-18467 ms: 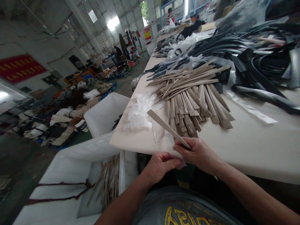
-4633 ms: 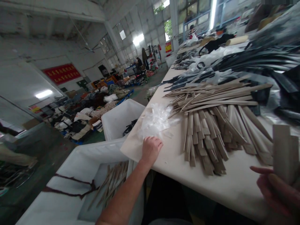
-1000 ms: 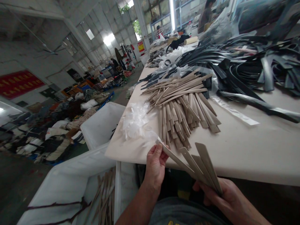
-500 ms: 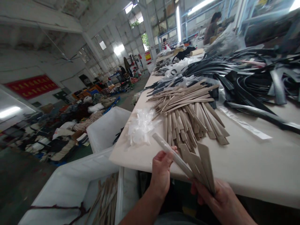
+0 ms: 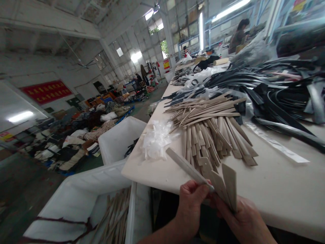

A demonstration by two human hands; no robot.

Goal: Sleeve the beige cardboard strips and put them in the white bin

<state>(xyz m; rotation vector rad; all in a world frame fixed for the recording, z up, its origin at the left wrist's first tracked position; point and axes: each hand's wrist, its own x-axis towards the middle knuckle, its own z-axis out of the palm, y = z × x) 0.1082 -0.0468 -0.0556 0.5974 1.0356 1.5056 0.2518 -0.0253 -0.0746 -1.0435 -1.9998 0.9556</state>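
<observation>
My right hand grips a fan of several beige strips at their lower ends, just below the table edge. My left hand pinches the leftmost strip, which sticks up and to the left. Behind them a large pile of the same beige strips lies on the white table. A heap of crumpled clear plastic sleeves sits to the left of that pile.
A white bin at lower left holds several beige strips; a second white bin stands behind it. Black straps cover the table's far right. People work in the background. Goods clutter the floor at left.
My left hand has slid down the leftmost strip toward my right hand. The camera has tilted up slightly, so both hands sit lower in view.
</observation>
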